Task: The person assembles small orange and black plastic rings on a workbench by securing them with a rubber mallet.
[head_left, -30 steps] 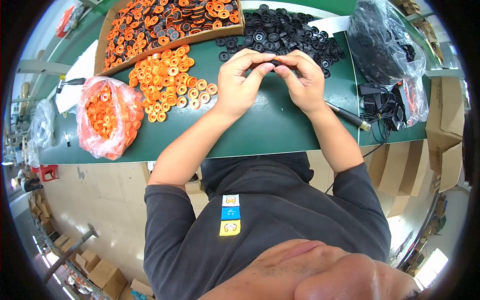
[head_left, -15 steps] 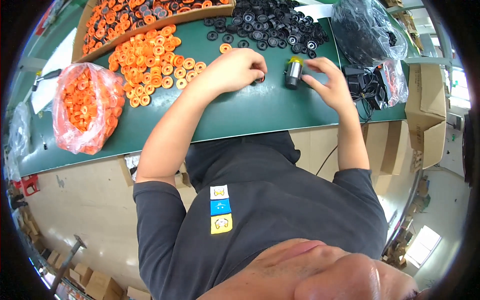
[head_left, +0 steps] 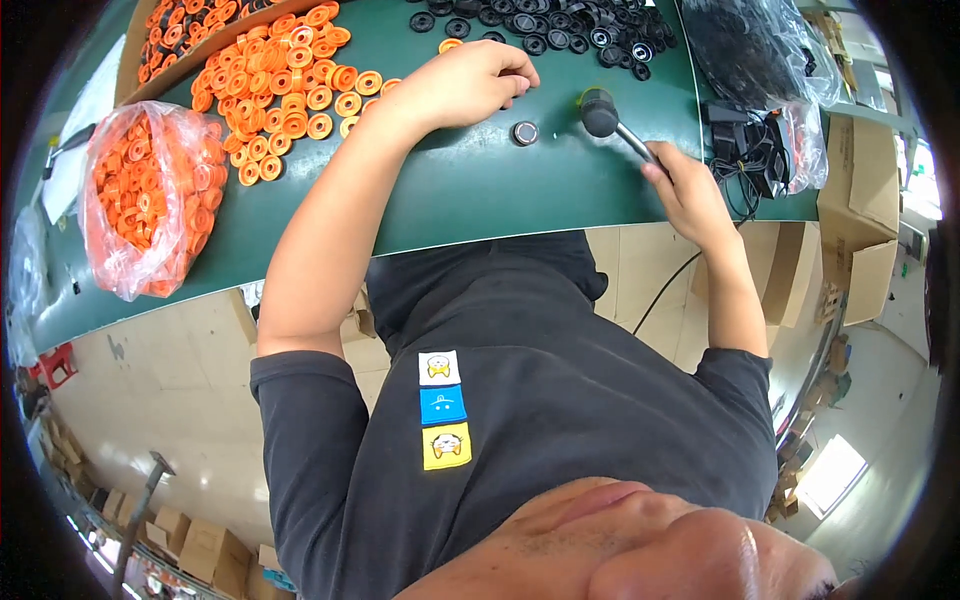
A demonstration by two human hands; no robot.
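Far L, a clear bag [head_left: 205, 190] w/ orange parts sits beside loose orange rings [head_left: 295, 88]. Your L hand [head_left: 475, 85] is half-curled, can't tell if holding; sm. round part [head_left: 525, 133] lies near it on the tbl [head_left: 560, 190]. Next R, hammer [head_left: 600, 118], handle clamped in your R hand [head_left: 690, 195], hands apart.

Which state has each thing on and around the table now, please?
Mallet: held by its handle
Right hand: closed on the mallet
Left hand: fingers bent, contents not visible
Dark round piece: lying separate
Orange wheels: loose, heaped
Black wheels: loose, heaped
Clear plastic bag: filled with orange wheels
Cables: tangled
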